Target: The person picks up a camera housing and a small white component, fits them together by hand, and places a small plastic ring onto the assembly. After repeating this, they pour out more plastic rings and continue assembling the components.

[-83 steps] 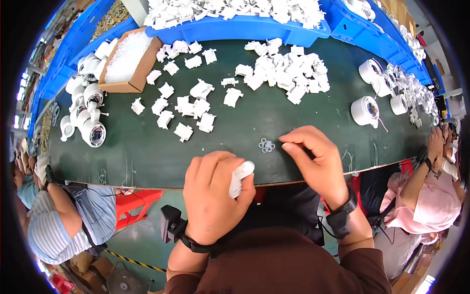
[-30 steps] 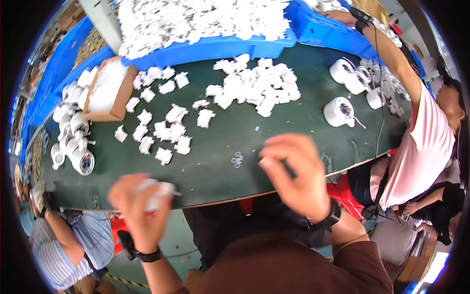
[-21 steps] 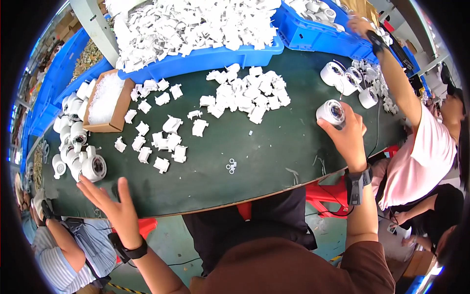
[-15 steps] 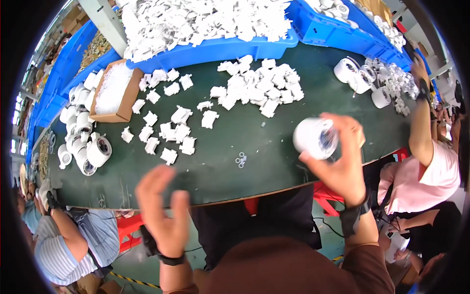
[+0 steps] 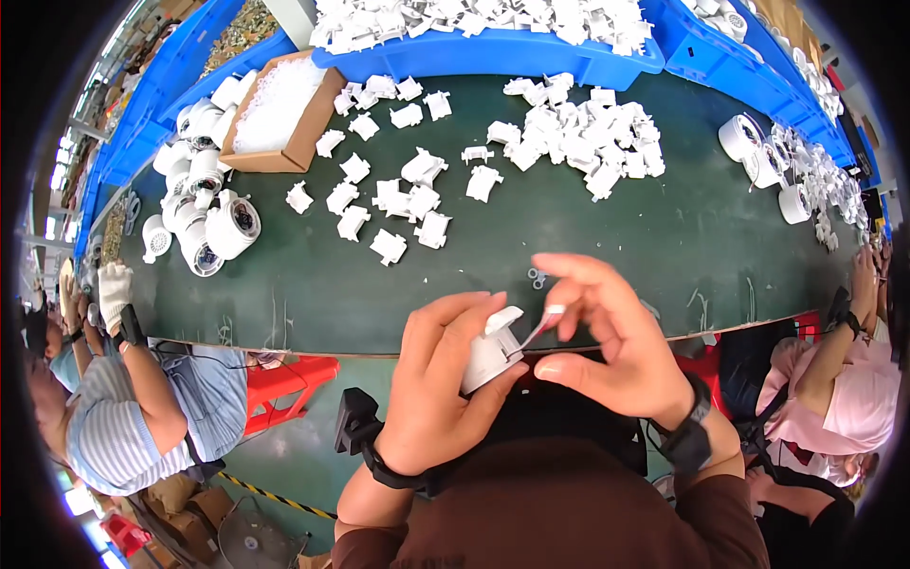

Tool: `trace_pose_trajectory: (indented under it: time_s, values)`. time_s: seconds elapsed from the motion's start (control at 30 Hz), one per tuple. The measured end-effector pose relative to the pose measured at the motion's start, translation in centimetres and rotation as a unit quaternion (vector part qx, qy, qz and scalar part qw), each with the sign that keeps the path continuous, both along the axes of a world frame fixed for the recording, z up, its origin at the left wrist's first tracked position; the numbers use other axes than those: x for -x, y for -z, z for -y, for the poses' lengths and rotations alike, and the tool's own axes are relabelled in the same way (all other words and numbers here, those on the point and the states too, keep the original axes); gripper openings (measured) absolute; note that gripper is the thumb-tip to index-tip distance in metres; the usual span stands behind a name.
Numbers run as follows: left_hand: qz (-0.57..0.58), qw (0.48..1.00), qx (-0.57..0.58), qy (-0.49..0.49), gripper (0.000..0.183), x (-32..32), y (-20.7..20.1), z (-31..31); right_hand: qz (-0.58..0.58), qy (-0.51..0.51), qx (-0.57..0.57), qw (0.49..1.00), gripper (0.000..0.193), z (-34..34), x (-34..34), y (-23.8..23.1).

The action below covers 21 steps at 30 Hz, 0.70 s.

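Close to the table's front edge, my left hand [image 5: 431,389] grips a white rounded housing [image 5: 490,358], its side and a raised flap facing up. My right hand [image 5: 616,346] is just to the right of it, thumb and fingers apart and partly blurred. A thin reddish-white strip [image 5: 540,329] runs between the housing and a fingertip of that hand; what it is I cannot make out. Beyond the right fingers lie small clear rings [image 5: 536,277]. Loose white plastic brackets [image 5: 414,194] are spread farther off, with a denser heap of brackets [image 5: 588,133] to their right.
Round white housings with dark lens faces [image 5: 232,226] are stacked at the left, beside a carton [image 5: 284,157] of translucent pieces. Blue bins [image 5: 493,59] line the back. More housings [image 5: 742,140] and small parts lie far right. Co-workers sit on both sides; a red stool [image 5: 289,389] is at left.
The white housing has gone from my right hand into my left, nearer my body. Both hands have come together. The whole view has shifted, so the table contents appear higher and farther right.
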<state>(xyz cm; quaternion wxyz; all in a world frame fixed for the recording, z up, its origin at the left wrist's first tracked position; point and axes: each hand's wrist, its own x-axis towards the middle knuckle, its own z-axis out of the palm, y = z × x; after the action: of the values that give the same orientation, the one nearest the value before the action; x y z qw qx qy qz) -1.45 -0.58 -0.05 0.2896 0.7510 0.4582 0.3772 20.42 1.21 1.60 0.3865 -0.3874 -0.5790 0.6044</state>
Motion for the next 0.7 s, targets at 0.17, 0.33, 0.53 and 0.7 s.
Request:
trace_pose_trajectory:
  time_s: [0.17,0.33,0.53,0.7]
  values:
    - [0.021,0.999,-0.002,-0.028,0.050,-0.5,-0.2,0.1,-0.069,-0.005,0.020,0.997,0.022,-0.4,2.0,-0.5]
    - [0.075,0.995,0.003,-0.069,0.031,-0.8,0.2,-0.2,-0.034,0.017,-0.002,0.999,0.015,-0.1,2.7,-0.8]
    - [0.056,0.993,0.002,-0.102,0.018,-1.8,0.1,-0.3,0.040,0.108,-0.114,0.987,0.014,0.4,3.9,0.8]
    - [0.053,0.994,-0.002,-0.093,0.017,-2.1,0.1,-0.3,-0.098,0.117,0.081,0.985,0.008,0.9,4.2,1.1]
